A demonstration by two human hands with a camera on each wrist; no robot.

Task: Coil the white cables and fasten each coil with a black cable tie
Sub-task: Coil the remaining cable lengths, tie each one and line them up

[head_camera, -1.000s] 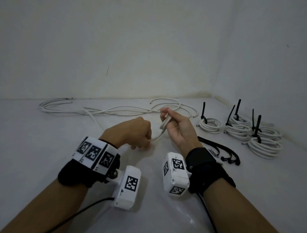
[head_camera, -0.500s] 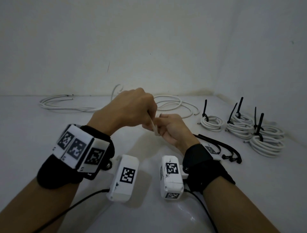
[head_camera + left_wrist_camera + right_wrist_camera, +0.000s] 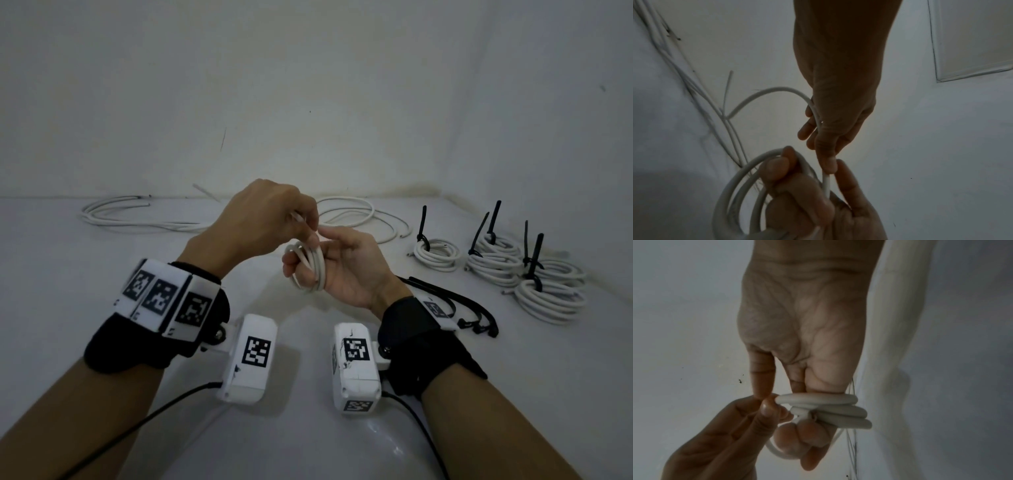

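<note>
Four tied cable coils (image 3: 436,254) near the floor's right edge; loose black cable ties (image 3: 479,313), perhaps three; two hands (image 3: 349,265).

Left wrist view. The left hand (image 3: 838,100) reaches in from the top, back of the hand toward the camera, its fingertips (image 3: 826,164) pinching a white cable (image 3: 764,94) that arcs away to the left and ends free. The right hand (image 3: 809,203) rises from the bottom edge, fingers curled through a coil (image 3: 729,186) of several loops of the same cable; its forefinger stands straight beside the left fingertips. A short straight run of cable joins the pinch to the coil. Further loose cables (image 3: 701,91) lie in a bundle along the pale surface (image 3: 941,146) at left. A framed panel (image 3: 972,37) shows at upper right.
</note>
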